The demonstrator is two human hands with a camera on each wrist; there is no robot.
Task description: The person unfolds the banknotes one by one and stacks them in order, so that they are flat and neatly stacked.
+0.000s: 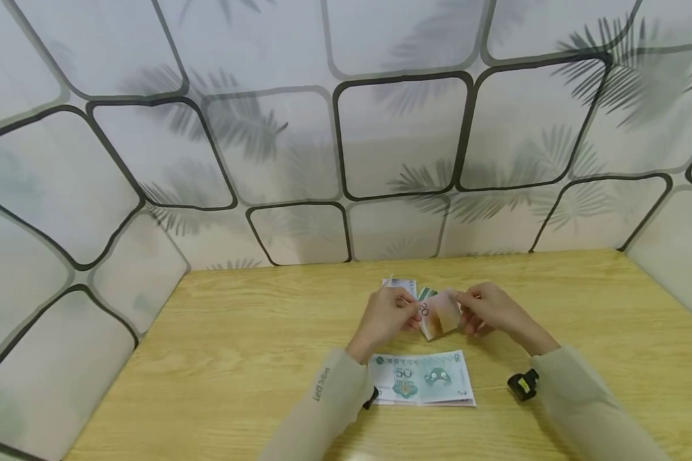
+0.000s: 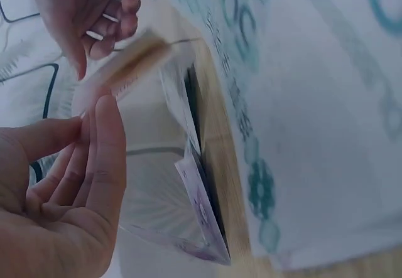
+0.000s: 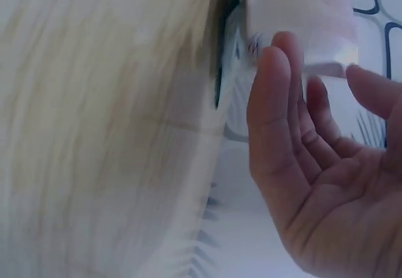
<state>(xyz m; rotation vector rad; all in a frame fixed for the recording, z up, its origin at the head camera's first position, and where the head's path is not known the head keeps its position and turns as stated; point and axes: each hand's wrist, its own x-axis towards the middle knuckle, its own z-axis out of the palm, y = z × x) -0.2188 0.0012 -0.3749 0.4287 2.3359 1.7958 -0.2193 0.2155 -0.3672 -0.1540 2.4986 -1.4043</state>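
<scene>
In the head view, my left hand (image 1: pixel 384 315) pinches one end of a pinkish-orange banknote (image 1: pixel 441 312) between thumb and fingers. This note is creased and lifted above the table, with a "50" partly showing near the left fingertips. My right hand (image 1: pixel 490 312) is at its other end. In the right wrist view, the right thumb (image 3: pixel 370 88) touches the note's corner, while the fingers lie fairly straight along it with a gap from the thumb. Just behind are a purple banknote (image 1: pixel 406 283) and a green one (image 1: pixel 427 292), partly hidden by the hands.
Nearer the body, a green-and-white 50 banknote (image 1: pixel 432 378) lies flat on top of another note on the wooden table (image 1: pixel 236 358). A patterned curtain-like backdrop (image 1: pixel 403 141) stands along the table's back and sides. Dark wrist devices (image 1: pixel 523 385) are at the sleeves.
</scene>
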